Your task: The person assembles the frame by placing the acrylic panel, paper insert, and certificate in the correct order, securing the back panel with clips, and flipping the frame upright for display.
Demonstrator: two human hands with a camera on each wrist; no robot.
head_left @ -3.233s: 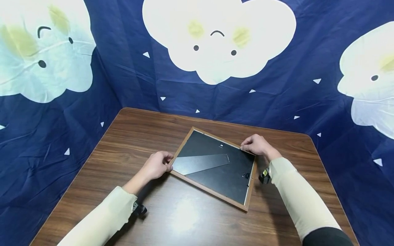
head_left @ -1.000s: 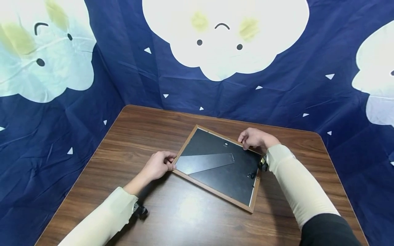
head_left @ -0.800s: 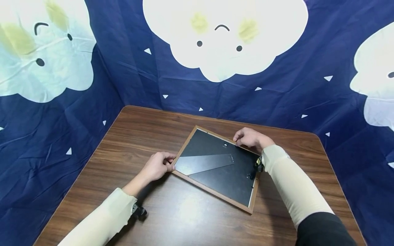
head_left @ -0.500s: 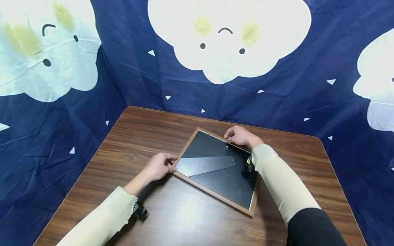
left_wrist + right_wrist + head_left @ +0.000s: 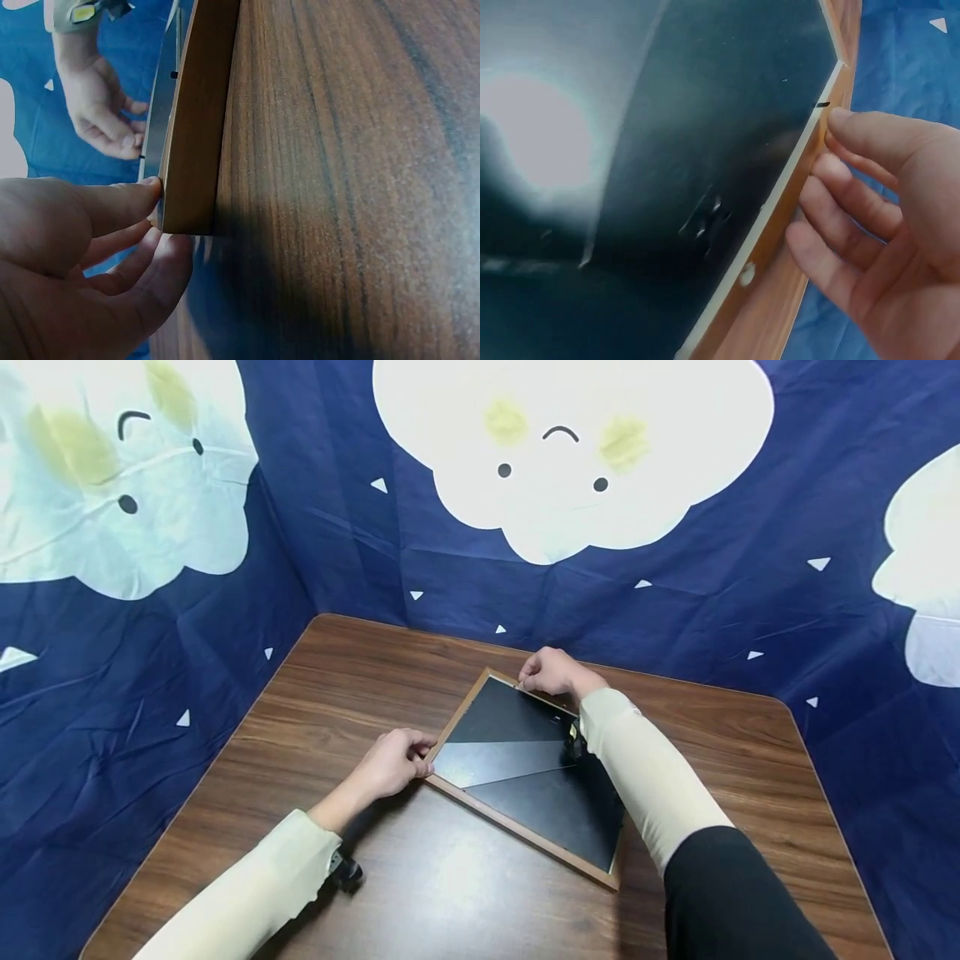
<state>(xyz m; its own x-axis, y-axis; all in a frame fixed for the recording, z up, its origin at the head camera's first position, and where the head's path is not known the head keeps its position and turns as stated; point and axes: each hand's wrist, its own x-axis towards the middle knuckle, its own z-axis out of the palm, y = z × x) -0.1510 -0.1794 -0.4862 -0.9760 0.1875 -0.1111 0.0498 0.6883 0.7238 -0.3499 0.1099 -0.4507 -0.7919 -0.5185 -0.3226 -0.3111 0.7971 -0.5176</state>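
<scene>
Tabletop (image 5: 322, 689) stretches nr side of frame (image 5: 536, 802); L hand (image 5: 392, 763) pinches L corner, R hand (image 5: 555, 673) touches far edge, grip unclear.

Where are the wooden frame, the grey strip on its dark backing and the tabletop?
Wooden frame (image 5: 525, 832): head view, middle of its near edge.
Grey strip (image 5: 501, 761): head view, middle of its visible face.
Tabletop (image 5: 330, 672): head view, its surface toward the far left corner.

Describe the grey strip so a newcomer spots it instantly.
On the brown table is a wood-edged frame, black backing upward. The strip crosses that backing from the edge beside the left hand. It alone is pale grey; everything around it is black.
</scene>
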